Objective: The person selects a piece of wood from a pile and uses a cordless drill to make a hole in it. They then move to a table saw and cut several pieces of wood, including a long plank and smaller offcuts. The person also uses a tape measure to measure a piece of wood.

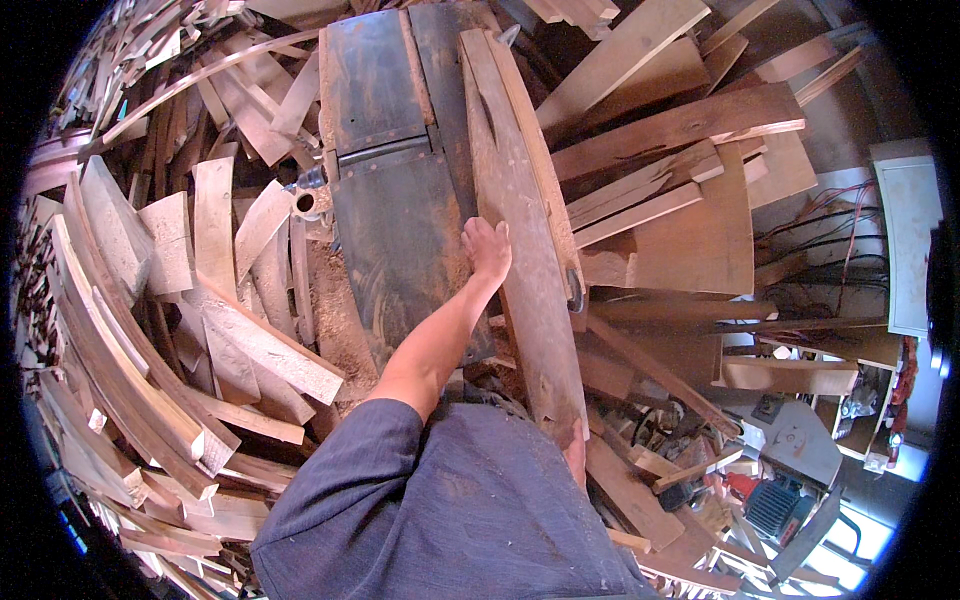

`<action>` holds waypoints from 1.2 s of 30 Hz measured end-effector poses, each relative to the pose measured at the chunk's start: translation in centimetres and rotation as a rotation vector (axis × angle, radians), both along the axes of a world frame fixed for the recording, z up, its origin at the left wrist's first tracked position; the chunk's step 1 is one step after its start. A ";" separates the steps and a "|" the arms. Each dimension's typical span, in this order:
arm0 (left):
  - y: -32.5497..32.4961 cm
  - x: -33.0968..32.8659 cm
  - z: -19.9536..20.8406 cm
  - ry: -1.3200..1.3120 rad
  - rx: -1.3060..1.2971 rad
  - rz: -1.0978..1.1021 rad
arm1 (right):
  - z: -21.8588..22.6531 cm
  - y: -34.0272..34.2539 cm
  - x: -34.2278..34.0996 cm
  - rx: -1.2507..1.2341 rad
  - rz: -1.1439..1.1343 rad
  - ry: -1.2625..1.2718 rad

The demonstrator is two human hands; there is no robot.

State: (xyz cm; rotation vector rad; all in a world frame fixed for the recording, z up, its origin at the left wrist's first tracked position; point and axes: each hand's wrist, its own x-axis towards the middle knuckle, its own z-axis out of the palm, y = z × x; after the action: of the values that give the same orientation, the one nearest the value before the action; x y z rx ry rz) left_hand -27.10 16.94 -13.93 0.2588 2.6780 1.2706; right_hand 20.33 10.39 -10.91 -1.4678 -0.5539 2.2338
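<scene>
A long, rough wooden plank point(522, 215) lies lengthwise on a dark, worn metal machine table point(395, 215), its near end close to my body. My left hand point(487, 248) rests at the plank's left edge, around its middle, with the fingers curled against the wood. My right hand point(577, 455) shows only in part beside the plank's near end; its fingers are hidden. Along the plank's right side runs a narrow, lighter, sawdust-covered strip point(545, 165). A seam crosses the metal table to the left of the plank.
Curved wood offcuts point(215, 225) are heaped on the left, with sawdust point(335, 300) beside the table. More boards point(680, 125) are stacked at the right. Farther right are loose cables point(825, 225), a pale cabinet point(905, 245) and a motor point(775, 510).
</scene>
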 end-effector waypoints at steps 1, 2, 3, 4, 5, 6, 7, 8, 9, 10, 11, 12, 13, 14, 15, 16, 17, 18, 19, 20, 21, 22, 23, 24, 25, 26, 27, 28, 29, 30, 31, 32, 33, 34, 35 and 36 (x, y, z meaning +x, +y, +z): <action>0.1 -0.1 -0.2 0.000 -0.007 0.005 | -0.1 0.0 0.2 0.127 0.101 -0.044; -0.1 -0.3 -0.8 0.003 -0.019 0.016 | 1.4 -0.4 -0.4 0.321 0.246 -0.117; -0.1 -0.4 -1.2 0.002 -0.027 0.023 | 3.2 -0.7 -1.3 0.519 0.387 -0.192; -0.1 -0.5 -1.2 0.003 -0.027 0.016 | 3.8 -0.8 -1.5 0.513 0.402 -0.191; -0.1 -0.6 -1.2 0.003 -0.028 0.010 | 4.2 -1.0 -1.7 0.508 0.417 -0.189; 0.0 -0.7 -1.2 0.004 -0.028 0.004 | 4.5 -1.1 -1.9 0.502 0.431 -0.188; 0.0 -0.7 -1.2 -0.007 -0.026 0.009 | 4.9 -1.2 -2.1 0.496 0.446 -0.186; 0.1 -0.8 -1.1 -0.018 -0.024 0.014 | 5.2 -1.3 -2.3 0.490 0.461 -0.185; 0.1 -0.8 -1.0 -0.028 -0.023 0.020 | 5.5 -1.2 -2.6 0.446 0.434 -0.160; 0.1 -0.9 -0.9 -0.031 -0.029 0.020 | 5.9 -1.2 -3.0 0.401 0.405 -0.138; 0.2 -0.9 -0.7 -0.033 -0.037 0.021 | 6.5 -1.0 -3.7 0.319 0.334 -0.093; 0.2 -1.0 -0.6 -0.036 -0.044 0.021 | 5.8 -0.8 -3.5 0.213 0.245 -0.047; 0.1 -1.1 -0.5 -0.037 -0.041 0.018 | 5.4 -0.5 -3.5 0.110 0.152 -0.005; 0.2 -1.1 -0.4 -0.039 -0.035 0.012 | 3.3 0.2 -2.4 -0.014 0.038 0.037; 0.3 -1.2 -0.5 -0.039 -0.031 0.007 | 1.5 0.7 -1.5 -0.139 -0.075 0.080; 0.3 -1.3 -0.7 -0.033 -0.035 0.007 | 1.2 0.8 -1.3 -0.152 -0.067 0.085; 0.4 -1.5 -0.9 -0.027 -0.039 0.007 | 0.9 1.0 -1.1 -0.166 -0.060 0.091; 0.4 -1.6 -1.1 -0.022 -0.042 0.007 | 0.6 1.0 -0.8 -0.178 -0.053 0.096; 0.5 -1.6 -1.3 -0.010 -0.037 0.024 | 0.7 1.0 -0.9 -0.130 -0.019 0.038; 0.5 -1.6 -1.4 0.001 -0.032 0.041 | 0.9 0.8 -0.9 -0.081 0.015 -0.020; 0.5 -1.7 -1.5 0.014 -0.026 0.059 | 1.1 0.7 -1.0 -0.069 0.025 -0.031; 0.5 -1.7 -1.6 0.007 -0.027 0.052 | 1.5 0.5 -1.1 -0.057 0.032 -0.043; 0.5 -1.8 -1.5 0.000 -0.027 0.043 | 2.3 0.3 -1.8 -0.082 0.013 -0.009; 0.5 -1.9 -1.5 -0.006 -0.028 0.035 | 2.9 0.2 -2.5 -0.107 -0.005 0.025; 0.5 -1.9 -1.2 -0.013 -0.028 0.034 | 3.7 0.2 -3.2 -0.132 -0.025 0.059; 0.5 -1.9 -1.0 -0.019 -0.029 0.033 | 4.2 0.1 -3.8 -0.156 -0.045 0.093; 0.6 -1.9 -0.8 -0.026 -0.029 0.033 | 4.3 0.0 -4.0 -0.181 -0.065 0.128; 0.6 -1.9 -0.8 -0.006 -0.024 0.035 | 3.7 0.4 -3.6 -0.243 -0.102 0.117; 0.7 -2.1 -0.9 0.014 -0.016 0.038 | 1.6 1.1 -2.2 -0.302 -0.140 0.107; 0.6 -2.4 -1.4 0.038 -0.014 0.044 | 1.3 1.2 -2.3 -0.288 -0.124 0.098; 0.8 -2.4 -1.1 -0.003 -0.024 0.031 | 1.1 1.1 -2.3 -0.272 -0.118 0.088; 0.8 -2.6 -0.7 -0.042 -0.041 0.020 | 2.9 0.5 -4.0 -0.181 -0.059 0.077; 0.6 -2.8 -0.3 -0.093 -0.062 0.019 | 5.6 0.2 -5.7 -0.096 0.008 0.053; 0.6 -2.9 -0.2 -0.088 -0.057 0.024 | 6.5 0.0 -6.2 -0.093 -0.001 0.027; 0.6 -2.9 -0.1 -0.083 -0.052 0.028 | 7.2 -0.2 -6.6 -0.092 -0.010 0.001; 0.6 -3.0 0.0 -0.078 -0.049 0.033 | 6.5 -0.1 -6.3 -0.140 -0.042 0.014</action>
State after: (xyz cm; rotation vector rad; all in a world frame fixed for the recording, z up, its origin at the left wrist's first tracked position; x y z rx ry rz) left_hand -30.12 17.49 -13.92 0.1563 2.6530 1.1968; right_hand 14.06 10.28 -4.39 -1.5160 -0.3647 2.2882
